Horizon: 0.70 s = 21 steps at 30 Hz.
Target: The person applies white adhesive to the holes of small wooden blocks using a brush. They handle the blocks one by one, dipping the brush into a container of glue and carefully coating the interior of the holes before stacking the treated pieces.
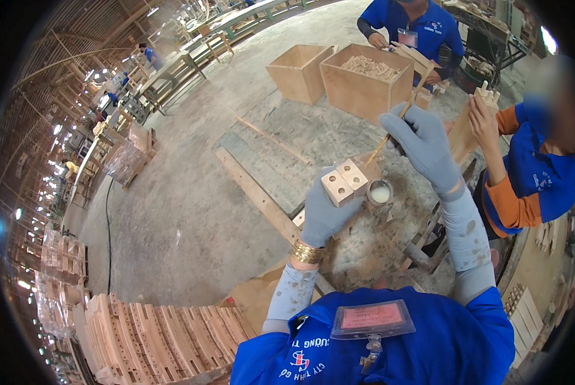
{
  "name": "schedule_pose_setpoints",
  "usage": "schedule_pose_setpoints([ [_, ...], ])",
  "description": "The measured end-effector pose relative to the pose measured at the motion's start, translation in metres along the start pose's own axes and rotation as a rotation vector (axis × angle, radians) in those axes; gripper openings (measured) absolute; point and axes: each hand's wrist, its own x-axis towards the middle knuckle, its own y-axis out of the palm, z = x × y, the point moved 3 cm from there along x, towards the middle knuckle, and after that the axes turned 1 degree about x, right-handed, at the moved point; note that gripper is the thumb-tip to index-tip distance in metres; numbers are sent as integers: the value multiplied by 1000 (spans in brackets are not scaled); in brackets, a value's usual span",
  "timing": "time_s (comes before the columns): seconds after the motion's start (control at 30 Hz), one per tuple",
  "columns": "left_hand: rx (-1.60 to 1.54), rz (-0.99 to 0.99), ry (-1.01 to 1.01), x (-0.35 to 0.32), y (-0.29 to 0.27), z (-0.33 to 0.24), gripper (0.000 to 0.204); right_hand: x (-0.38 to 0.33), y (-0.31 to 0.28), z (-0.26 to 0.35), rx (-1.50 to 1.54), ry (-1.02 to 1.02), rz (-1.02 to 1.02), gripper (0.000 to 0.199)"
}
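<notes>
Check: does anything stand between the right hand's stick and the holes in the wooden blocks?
Nothing visible does. The thin stick in the right hand ends, in this view, beside the wooden blocks in the left hand, whose visible holes are uncovered.

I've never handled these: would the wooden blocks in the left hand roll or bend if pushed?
The wooden blocks are probably stiff, being thick. Their flat faces suggest sliding rather than rolling. They're likely fairly light, since the left hand alone supports them.
</notes>
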Motion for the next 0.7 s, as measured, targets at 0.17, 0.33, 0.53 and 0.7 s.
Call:
schedule_pose_setpoints([
  [0.17,87,28,6,-7,2,-13,58,-26,13,-140,-380,57,-23,33],
  [0.33,100,54,-12,-11,-1,-4,59,-68,60,-250,-540,52,36,34],
  [0.53,124,6,-19,-14,2,-6,58,-89,82,-291,-285,132,-10,34],
  [0.7,153,-4,-10,-13,2,-5,58,-98,77,-286,-386,85,-19,33],
])
